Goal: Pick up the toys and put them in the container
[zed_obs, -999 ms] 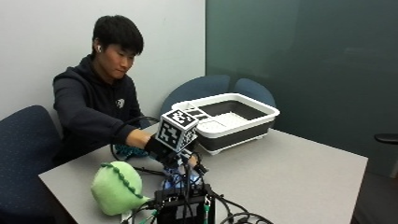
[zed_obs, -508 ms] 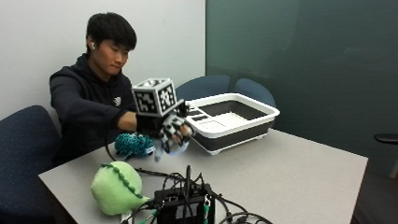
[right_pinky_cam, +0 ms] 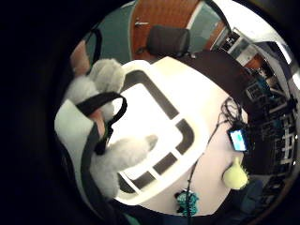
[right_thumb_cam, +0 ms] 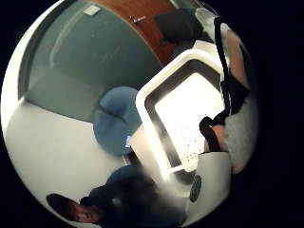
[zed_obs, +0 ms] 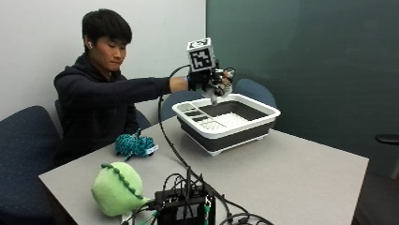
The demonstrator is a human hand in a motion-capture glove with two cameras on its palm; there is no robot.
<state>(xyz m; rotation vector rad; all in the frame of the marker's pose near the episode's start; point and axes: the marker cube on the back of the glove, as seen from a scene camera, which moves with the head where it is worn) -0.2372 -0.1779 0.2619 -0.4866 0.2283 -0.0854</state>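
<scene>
We counted three toys and one container. The gloved right hand [zed_obs: 209,84] was raised over the white-and-dark container [zed_obs: 225,123], which stood on the table [zed_obs: 299,173] toward its far side. Its fingers [right_pinky_cam: 101,117] were curled round a white plush toy [right_pinky_cam: 105,79], held above the container's open basin; in the little-finger palm view the toy's fuzzy limbs stuck out on either side of the strap, with the container's slotted end below them. Two toys lay on the table, well apart from the container: a teal plush [zed_obs: 132,145] near the person's side and a green plush [zed_obs: 118,188] at the near edge, just beside a black electronics box [zed_obs: 186,206] with cables.
</scene>
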